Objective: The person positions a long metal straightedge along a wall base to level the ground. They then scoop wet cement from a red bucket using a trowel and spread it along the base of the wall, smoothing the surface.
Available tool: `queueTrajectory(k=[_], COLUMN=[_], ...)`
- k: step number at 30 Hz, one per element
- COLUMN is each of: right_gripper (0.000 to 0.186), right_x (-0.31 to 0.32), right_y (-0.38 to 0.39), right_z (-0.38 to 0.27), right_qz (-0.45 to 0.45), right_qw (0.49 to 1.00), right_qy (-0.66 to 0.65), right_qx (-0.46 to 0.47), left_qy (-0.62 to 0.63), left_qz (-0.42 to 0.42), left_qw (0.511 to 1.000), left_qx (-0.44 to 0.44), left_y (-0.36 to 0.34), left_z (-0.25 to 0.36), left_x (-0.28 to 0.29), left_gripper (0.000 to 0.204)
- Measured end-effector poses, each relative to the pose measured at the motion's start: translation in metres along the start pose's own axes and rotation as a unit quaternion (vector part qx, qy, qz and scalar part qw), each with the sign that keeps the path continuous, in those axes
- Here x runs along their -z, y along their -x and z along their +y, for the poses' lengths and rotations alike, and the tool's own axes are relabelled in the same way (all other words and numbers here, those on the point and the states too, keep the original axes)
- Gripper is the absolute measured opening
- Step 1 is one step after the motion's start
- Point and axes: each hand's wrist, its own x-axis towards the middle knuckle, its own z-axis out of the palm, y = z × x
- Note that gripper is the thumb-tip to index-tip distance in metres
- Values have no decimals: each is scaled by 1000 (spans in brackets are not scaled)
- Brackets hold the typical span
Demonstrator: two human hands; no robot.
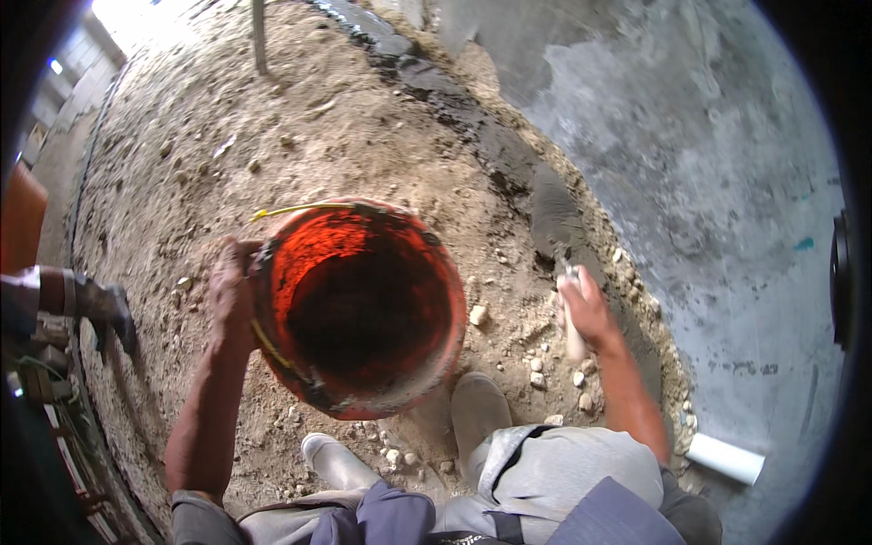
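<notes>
My left hand (234, 289) is closed on the left rim of an orange bucket (313, 243), which is tipped so that its mouth faces me. The bucket's inside is dark and smeared with grey residue, and a yellow-sleeved wire handle (300, 208) lies along its rim. To the right, my right hand (592, 313) is wrapped round the pale handle of a trowel (575, 341). Its grey blade points away from me over a strip of wet mortar (486, 145). Blade and mortar are nearly the same grey, so I cannot tell whether they touch.
Loose sandy soil (182, 182) with small stones surrounds my boots (480, 409). A smooth grey concrete slab (690, 209) lies right of the mortar strip. A white pipe piece (725, 459) sits at lower right, a stake (259, 41) stands far off, and another person's boot (107, 313) is at left.
</notes>
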Motion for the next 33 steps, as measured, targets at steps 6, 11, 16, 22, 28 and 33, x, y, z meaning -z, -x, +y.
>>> queueTrajectory(k=[6,11,16,22,28,33], right_gripper=[32,22,21,20,30,30], right_x=[-45,-139,-90,-80,-94,-115], right_y=[36,44,91,67,-15,55], right_z=[-85,-38,-69,-59,45,6], right_qz=[-237,-58,-208,-75,-510,-492], right_qw=[769,641,657,692,677,748], right_qy=[469,620,609,600,373,337], right_qx=[363,448,392,395,378,294], left_qy=[47,-105,50,56,50,61], left_qz=[-134,-132,-162,-195,-186,-157], left_qw=[989,969,981,976,977,982], left_qx=[-31,-178,-95,-84,-89,-91], left_y=[35,37,42,66,63,57], left_z=[44,25,25,32,22,13], left_x=[-39,-74,-56,-76,-86,-72], left_gripper=[57,52,53,55,53,51])
